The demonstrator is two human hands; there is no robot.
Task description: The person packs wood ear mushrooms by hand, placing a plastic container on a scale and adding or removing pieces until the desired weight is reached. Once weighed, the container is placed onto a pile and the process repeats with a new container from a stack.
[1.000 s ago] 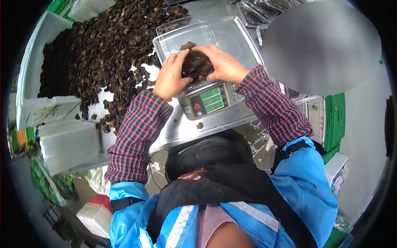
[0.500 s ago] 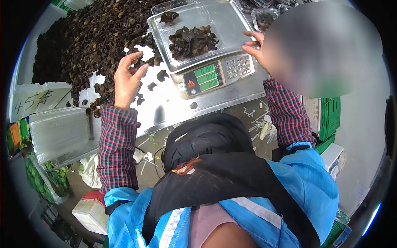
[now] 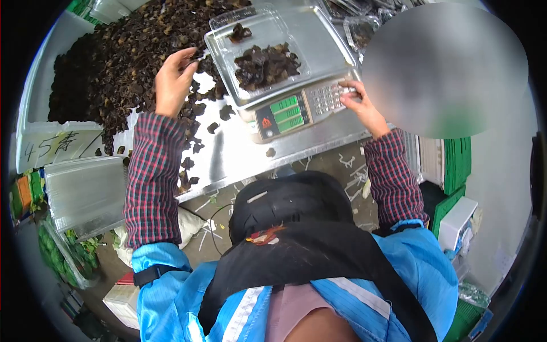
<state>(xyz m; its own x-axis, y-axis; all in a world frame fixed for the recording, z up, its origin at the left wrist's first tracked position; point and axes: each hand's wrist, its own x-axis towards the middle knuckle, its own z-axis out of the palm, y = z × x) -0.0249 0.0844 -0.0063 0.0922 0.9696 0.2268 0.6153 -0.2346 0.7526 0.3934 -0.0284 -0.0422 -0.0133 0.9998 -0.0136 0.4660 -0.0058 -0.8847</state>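
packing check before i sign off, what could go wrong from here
1. The right hand is on the keypad; leaning on the scale while the fungus portion sits in the clear tray may skew the reading.
2. Loose pieces lie close to the table edge and could drop to the floor.
3. The left hand at the big pile might push more pieces that way.

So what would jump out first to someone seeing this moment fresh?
A big heap of dark dried fungus fills the upper left, with the left hand at its edge. Beside it, a scale with green digits carries a clear tray holding more fungus, and the right hand is on its keypad.
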